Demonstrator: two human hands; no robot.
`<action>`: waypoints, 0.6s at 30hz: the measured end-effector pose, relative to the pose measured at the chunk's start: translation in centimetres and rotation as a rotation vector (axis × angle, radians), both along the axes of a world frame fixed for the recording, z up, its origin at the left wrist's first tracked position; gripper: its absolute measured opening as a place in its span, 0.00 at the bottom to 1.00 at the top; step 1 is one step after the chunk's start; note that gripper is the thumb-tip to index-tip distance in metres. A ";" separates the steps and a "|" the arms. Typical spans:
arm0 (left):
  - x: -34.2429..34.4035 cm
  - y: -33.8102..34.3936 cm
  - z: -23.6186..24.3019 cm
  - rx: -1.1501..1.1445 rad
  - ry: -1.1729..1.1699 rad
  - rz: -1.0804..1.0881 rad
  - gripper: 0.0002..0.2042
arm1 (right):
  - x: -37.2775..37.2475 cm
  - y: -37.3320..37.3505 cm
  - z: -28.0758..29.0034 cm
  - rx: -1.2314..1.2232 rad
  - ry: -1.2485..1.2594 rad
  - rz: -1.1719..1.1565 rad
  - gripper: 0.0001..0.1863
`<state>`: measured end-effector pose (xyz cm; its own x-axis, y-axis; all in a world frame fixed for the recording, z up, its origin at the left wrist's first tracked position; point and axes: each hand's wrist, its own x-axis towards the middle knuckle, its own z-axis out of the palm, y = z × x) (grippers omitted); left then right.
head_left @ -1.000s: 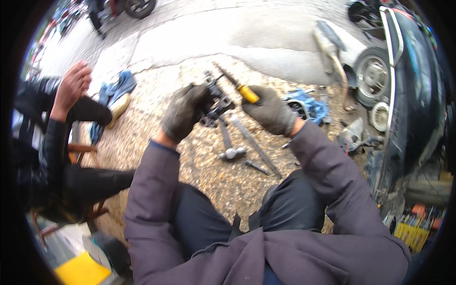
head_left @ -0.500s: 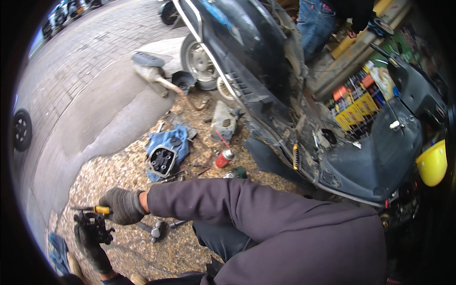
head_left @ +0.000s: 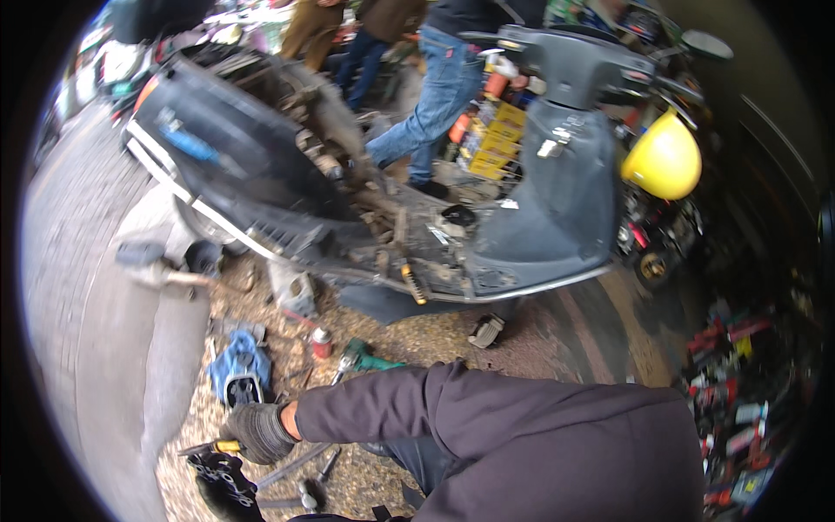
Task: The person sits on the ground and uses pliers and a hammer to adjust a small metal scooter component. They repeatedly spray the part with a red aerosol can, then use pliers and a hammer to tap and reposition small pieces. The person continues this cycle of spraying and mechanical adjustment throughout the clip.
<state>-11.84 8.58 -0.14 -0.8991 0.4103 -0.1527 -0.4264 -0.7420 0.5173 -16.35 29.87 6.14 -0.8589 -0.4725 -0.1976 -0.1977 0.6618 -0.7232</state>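
Observation:
At the lower left, my right hand (head_left: 261,433) in a grey knitted glove is closed round a yellow-handled tool (head_left: 228,445). The tool's thin dark end points left, just above a dark metal engine part (head_left: 224,474). My left hand (head_left: 213,503), in a dark glove, grips that part from below. Its fingers are partly hidden by the part and the picture's rim. Beyond my hands, a blue cloth (head_left: 233,358) lies on the pebbled ground with a grey metal cover (head_left: 244,390) on it. A hammer (head_left: 309,498) lies to the right of my hands.
A dark scooter (head_left: 261,165) with bodywork removed stands ahead, a yellow-and-black screwdriver (head_left: 412,284) on its floorboard. Nearby lie a red spray can (head_left: 322,343), a green power tool (head_left: 367,358) and an exhaust (head_left: 156,264). A yellow helmet (head_left: 665,157) hangs right. A person in jeans (head_left: 435,96) stands behind.
My view has swung to the right, so the whole scooter and more of the right side show. Both hands keep hold of the tool and the engine part. The person in jeans has changed stance.

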 end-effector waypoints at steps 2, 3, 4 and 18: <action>-0.6 2.9 1.1 -0.325 -0.040 0.105 0.19 | 1.2 2.3 0.4 0.010 -0.010 -0.097 0.10; -1.0 4.1 1.6 -0.417 0.079 0.095 0.18 | 1.8 3.5 0.4 -0.060 -0.007 -0.163 0.10; -1.1 5.2 1.9 -0.503 0.199 0.092 0.17 | 2.5 4.5 0.5 -0.130 -0.026 -0.223 0.09; -2.9 13.4 5.0 -0.513 0.595 -0.088 0.14 | 8.5 10.7 2.6 -1.941 -1.278 -0.898 0.18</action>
